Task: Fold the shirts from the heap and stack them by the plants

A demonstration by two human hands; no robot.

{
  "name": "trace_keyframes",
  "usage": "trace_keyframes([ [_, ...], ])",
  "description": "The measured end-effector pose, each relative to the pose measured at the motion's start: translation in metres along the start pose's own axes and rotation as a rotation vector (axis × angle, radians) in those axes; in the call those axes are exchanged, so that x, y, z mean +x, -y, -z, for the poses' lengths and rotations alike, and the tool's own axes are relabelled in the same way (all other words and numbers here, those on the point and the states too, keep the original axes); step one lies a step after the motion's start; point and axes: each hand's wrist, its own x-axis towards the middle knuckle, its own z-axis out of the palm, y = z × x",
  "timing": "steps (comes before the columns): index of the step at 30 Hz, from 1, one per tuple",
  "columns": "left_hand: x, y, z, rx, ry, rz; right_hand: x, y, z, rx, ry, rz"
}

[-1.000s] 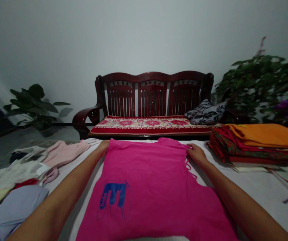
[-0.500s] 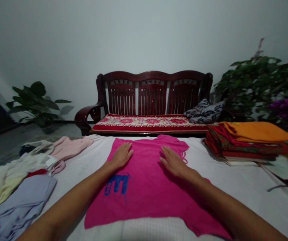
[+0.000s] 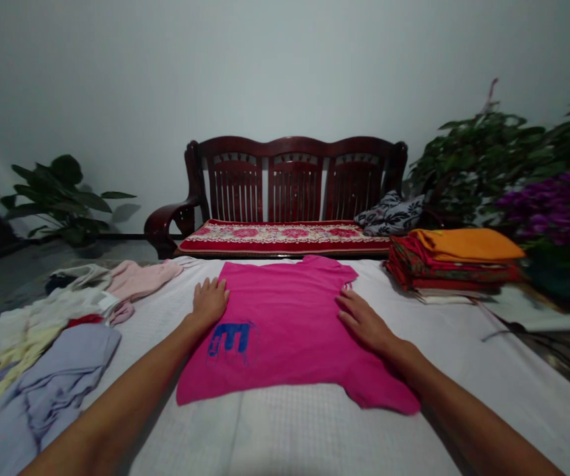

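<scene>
A bright pink T-shirt with a blue print lies spread on a white cloth-covered table in front of me. My left hand rests flat on the shirt's left edge, fingers stretched out. My right hand lies flat along the shirt's right edge, fingers out too. Neither hand holds anything.
Loose clothes, pink, white and lilac, lie at the left of the table. A stack of folded orange and red cloth sits at the right. Behind stand a dark wooden bench with a patterned cushion, and plants at both sides.
My hands left the shirt's far corners, passed over its middle and spread out to its left and right edges. The shirt now lies farther from me and flatter.
</scene>
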Motion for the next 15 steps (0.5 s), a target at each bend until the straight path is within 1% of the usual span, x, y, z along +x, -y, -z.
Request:
trace_keyframes([
  [1, -0.006, -0.002, 0.002, 0.001, -0.013, -0.009, -0.006, -0.005, 0.008, 0.039, -0.073, -0.070],
  [3, -0.020, -0.010, 0.006, -0.025, -0.020, -0.053, -0.022, -0.017, 0.026, 0.098, -0.206, -0.254],
  [4, -0.029, -0.016, 0.007, -0.056, -0.017, -0.089, -0.031, -0.023, 0.035, 0.120, -0.234, -0.350],
  [5, -0.038, -0.022, 0.009, -0.100, -0.010, -0.137, -0.040, -0.028, 0.044, 0.136, -0.222, -0.443],
  [7, -0.057, -0.037, 0.012, -0.205, 0.003, -0.263, -0.057, -0.032, 0.058, 0.136, -0.119, -0.593],
  [8, -0.066, -0.045, 0.012, -0.250, 0.011, -0.331, -0.065, -0.031, 0.062, 0.126, -0.054, -0.630],
  [10, -0.083, -0.059, 0.011, -0.287, 0.031, -0.438, -0.076, -0.022, 0.065, 0.085, 0.042, -0.656],
  [12, -0.094, -0.068, 0.007, -0.260, 0.038, -0.483, -0.082, -0.010, 0.062, 0.041, 0.079, -0.629],
  [15, -0.099, -0.070, -0.001, -0.211, 0.012, -0.497, -0.083, 0.002, 0.055, 0.031, 0.078, -0.603],
])
